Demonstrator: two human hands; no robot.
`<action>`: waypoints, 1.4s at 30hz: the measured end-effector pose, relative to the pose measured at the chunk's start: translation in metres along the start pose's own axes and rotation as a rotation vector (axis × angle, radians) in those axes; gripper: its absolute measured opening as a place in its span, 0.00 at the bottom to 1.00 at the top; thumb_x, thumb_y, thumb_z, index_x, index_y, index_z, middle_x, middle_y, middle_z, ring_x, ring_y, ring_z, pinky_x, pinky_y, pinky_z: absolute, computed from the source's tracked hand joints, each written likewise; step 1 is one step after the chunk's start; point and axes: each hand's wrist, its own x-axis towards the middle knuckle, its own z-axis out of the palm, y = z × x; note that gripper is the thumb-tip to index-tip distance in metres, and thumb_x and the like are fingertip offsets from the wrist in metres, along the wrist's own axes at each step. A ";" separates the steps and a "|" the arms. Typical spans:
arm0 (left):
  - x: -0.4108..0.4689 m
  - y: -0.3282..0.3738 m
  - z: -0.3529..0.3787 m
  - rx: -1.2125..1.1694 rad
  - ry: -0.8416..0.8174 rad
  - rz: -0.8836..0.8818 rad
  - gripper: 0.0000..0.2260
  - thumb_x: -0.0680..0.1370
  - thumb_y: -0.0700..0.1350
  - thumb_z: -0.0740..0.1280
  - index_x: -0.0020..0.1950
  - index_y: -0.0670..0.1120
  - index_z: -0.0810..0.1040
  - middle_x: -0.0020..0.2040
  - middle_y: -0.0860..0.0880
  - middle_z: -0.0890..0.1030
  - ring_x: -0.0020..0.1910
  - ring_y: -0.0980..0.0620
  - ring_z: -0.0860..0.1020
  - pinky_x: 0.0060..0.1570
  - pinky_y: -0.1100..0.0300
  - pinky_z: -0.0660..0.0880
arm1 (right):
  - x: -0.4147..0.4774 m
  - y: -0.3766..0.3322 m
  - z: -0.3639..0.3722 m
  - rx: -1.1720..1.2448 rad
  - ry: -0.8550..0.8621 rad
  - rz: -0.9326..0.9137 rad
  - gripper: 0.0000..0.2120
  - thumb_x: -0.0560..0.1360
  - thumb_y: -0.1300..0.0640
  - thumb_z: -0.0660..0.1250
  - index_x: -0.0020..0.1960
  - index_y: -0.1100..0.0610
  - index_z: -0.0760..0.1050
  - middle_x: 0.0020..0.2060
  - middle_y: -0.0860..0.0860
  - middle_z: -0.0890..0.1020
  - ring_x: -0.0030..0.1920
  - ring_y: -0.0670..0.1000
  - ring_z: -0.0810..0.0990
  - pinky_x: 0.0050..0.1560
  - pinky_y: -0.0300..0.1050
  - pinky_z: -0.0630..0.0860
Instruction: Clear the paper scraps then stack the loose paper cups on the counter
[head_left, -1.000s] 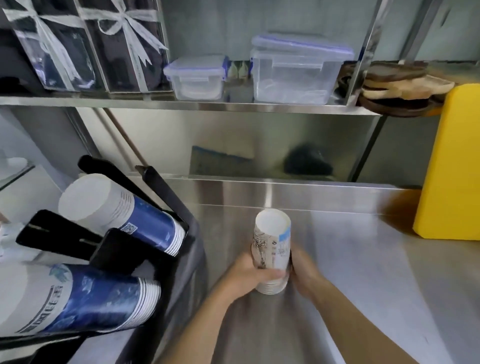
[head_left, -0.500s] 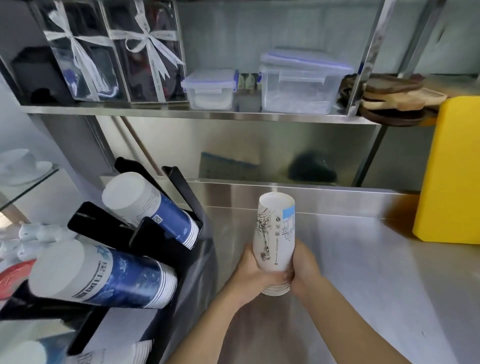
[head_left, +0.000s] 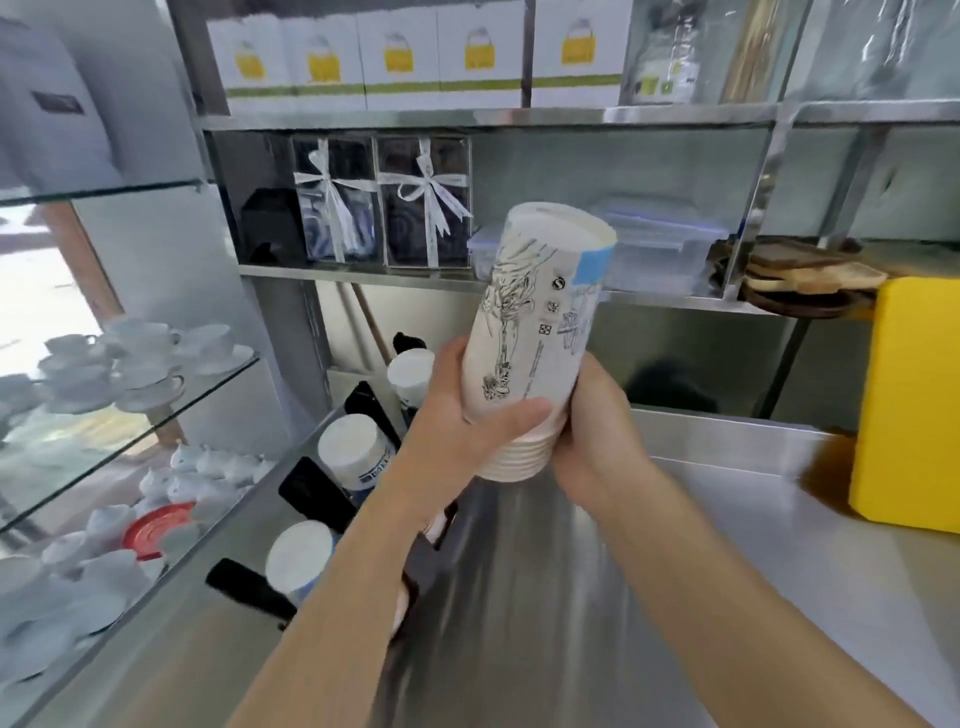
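Note:
A stack of white paper cups, upside down with line drawings and a blue patch on the outer cup, is held in the air above the steel counter. My left hand wraps its lower left side, thumb across the front. My right hand grips the lower right side near the nested rims. The stack leans slightly to the right. No paper scraps are visible.
A black rack at the left holds lying sleeves of blue-and-white cups. A yellow block stands at the right on the counter. Shelves behind carry ribboned boxes, plastic containers and wooden boards. Glass shelves with white cups are far left.
Both hands have lifted the cup stack off the counter and up towards the camera. The view has tilted upward, showing higher shelves.

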 end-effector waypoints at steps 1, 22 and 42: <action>-0.007 0.005 -0.012 0.010 0.026 -0.004 0.33 0.64 0.51 0.76 0.64 0.52 0.65 0.57 0.57 0.77 0.51 0.68 0.77 0.51 0.72 0.74 | -0.006 0.003 0.012 -0.009 -0.022 0.011 0.15 0.75 0.53 0.58 0.53 0.57 0.80 0.49 0.56 0.86 0.50 0.56 0.84 0.58 0.54 0.78; -0.109 -0.058 -0.141 -0.012 0.224 -0.247 0.36 0.60 0.45 0.77 0.65 0.47 0.66 0.62 0.48 0.78 0.59 0.53 0.78 0.55 0.60 0.78 | -0.046 0.104 0.117 -0.353 -0.238 0.256 0.20 0.78 0.47 0.56 0.53 0.59 0.79 0.51 0.57 0.84 0.52 0.56 0.82 0.58 0.54 0.77; -0.094 -0.021 -0.124 0.676 0.175 -0.225 0.35 0.70 0.52 0.71 0.72 0.53 0.57 0.71 0.51 0.62 0.65 0.58 0.60 0.65 0.59 0.59 | -0.054 0.084 0.082 -0.922 -0.503 0.011 0.14 0.77 0.50 0.61 0.57 0.57 0.74 0.53 0.54 0.79 0.53 0.53 0.77 0.57 0.49 0.75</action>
